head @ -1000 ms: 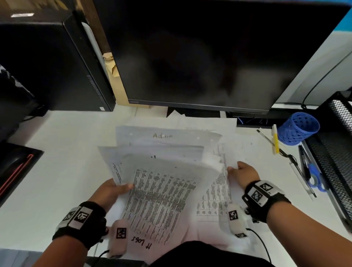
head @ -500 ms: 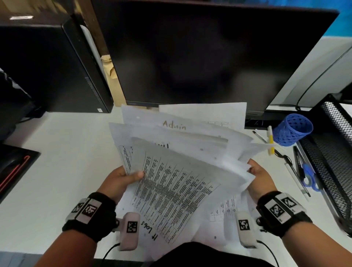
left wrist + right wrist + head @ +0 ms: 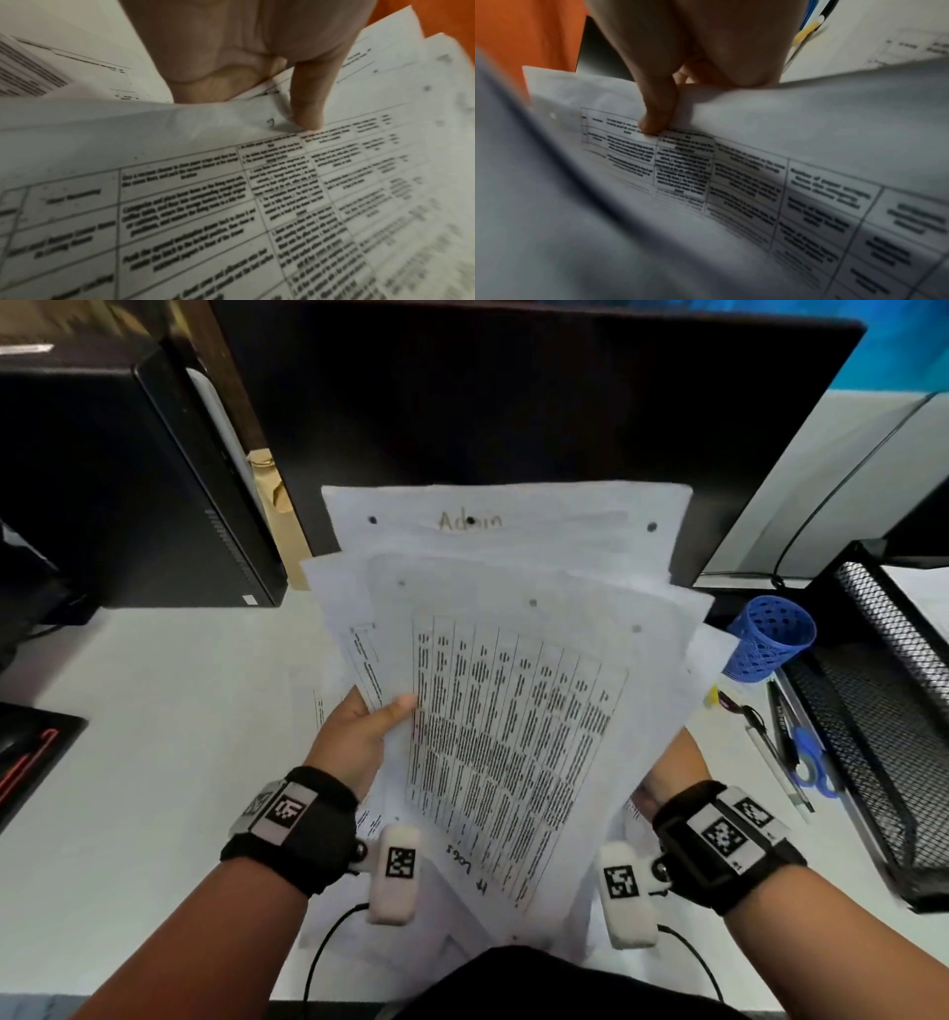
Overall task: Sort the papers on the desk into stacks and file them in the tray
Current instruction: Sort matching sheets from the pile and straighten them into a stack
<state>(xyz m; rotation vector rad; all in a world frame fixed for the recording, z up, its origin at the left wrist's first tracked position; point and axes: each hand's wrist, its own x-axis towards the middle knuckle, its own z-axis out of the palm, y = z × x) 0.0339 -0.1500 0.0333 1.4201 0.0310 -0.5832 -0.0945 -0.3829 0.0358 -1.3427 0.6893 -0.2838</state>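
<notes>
A fanned bundle of white printed papers (image 3: 513,701) is held up off the white desk (image 3: 144,711), in front of the monitor. The top sheet carries a table of text; a rear sheet reads "Admin". My left hand (image 3: 359,737) grips the bundle's left edge, thumb (image 3: 308,105) pressed on top. My right hand (image 3: 672,762) grips the right edge, mostly hidden behind the sheets; its thumb (image 3: 654,113) pinches a printed page. A black mesh tray (image 3: 883,711) stands at the desk's right edge. More papers (image 3: 334,819) lie under the bundle on the desk.
A large dark monitor (image 3: 513,403) fills the back. A black computer tower (image 3: 118,480) stands back left. A blue mesh pen cup (image 3: 770,634), pens and blue-handled scissors (image 3: 806,762) lie beside the tray. A dark object with red trim (image 3: 31,752) sits at the left edge.
Both hands lifted the bundle of papers off the desk and raised it more upright toward the monitor. The sheets have drawn closer together.
</notes>
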